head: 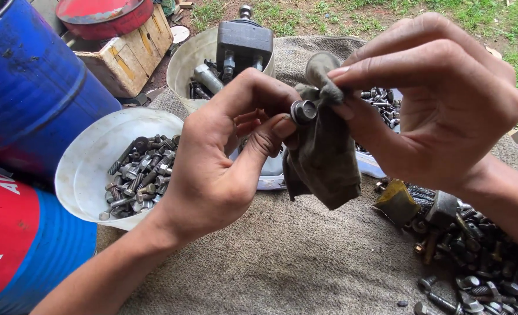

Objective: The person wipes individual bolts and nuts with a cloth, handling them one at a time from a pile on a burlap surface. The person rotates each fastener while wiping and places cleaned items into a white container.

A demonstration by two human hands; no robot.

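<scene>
Left hand (224, 169): fingers pinch a bolt (303, 111) head-out, exposed for wiping.
Right hand (440, 99): fingers press a grey rag (323, 157) against it.
Bowl (81, 169), left: holds bolts.

The bolt (303, 111) shows only its head, its shank hidden behind fingers (270, 125) and rag (323, 157).
</scene>
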